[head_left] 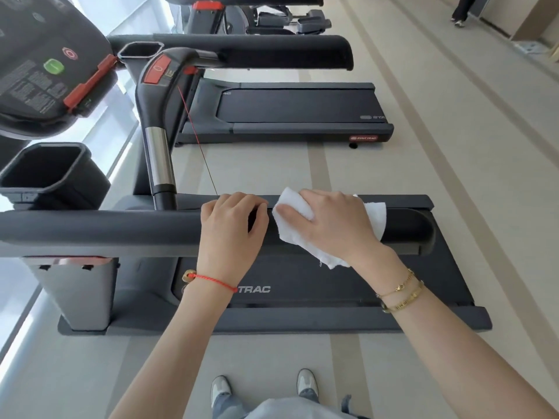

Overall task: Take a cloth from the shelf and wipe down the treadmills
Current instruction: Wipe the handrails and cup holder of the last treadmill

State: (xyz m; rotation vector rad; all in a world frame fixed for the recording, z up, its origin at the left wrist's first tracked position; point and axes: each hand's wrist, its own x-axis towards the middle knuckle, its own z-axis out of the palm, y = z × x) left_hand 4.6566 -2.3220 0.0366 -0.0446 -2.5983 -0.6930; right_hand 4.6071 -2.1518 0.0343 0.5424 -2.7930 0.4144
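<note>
I see the right hand (335,220) lying on a white cloth (298,234), with the fingers bent over it, and it presses the cloth on the black handrail (99,232) of the near treadmill (317,323). The cloth wraps over the rail near its free end. The left hand (231,228) grips the same rail just beside the cloth, fingers curled over the top. A second treadmill (302,107) stands behind, well apart, on the pale floor (453,146).

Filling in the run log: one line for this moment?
step: wiping handrail | right hand: presses white cloth | left hand: grips rail
</note>
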